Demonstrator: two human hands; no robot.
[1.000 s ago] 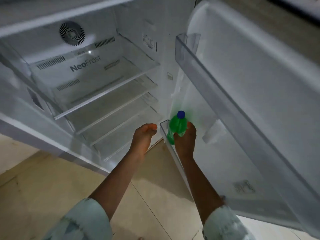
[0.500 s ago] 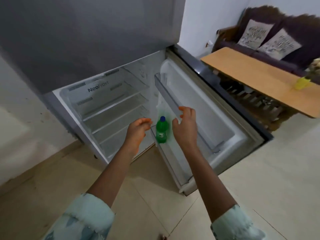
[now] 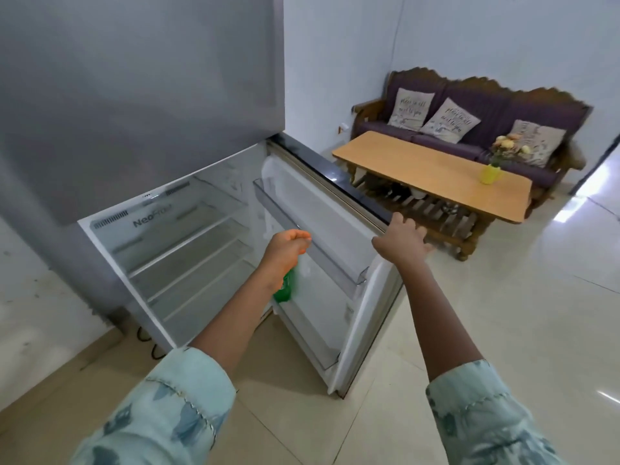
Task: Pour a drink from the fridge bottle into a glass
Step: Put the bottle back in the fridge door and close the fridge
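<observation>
A small green bottle (image 3: 286, 290) hangs from my left hand (image 3: 285, 250), which is closed around its top; only the bottle's lower part shows below my wrist, in front of the open fridge. My right hand (image 3: 401, 241) rests on the outer top edge of the open fridge door (image 3: 362, 317), fingers spread over the edge. The fridge compartment (image 3: 181, 250) stands open with bare glass shelves. No glass is in view.
A wooden coffee table (image 3: 432, 172) stands right of the door with a yellow vase (image 3: 489, 174) of flowers on it. Behind it is a purple sofa (image 3: 469, 105) with cushions. Pale floor tiles (image 3: 503, 313) spread to the right.
My left hand has taken the bottle by its top and lifted it off the door shelf. My right hand has let go and moved right onto the door's edge. The view has pulled back.
</observation>
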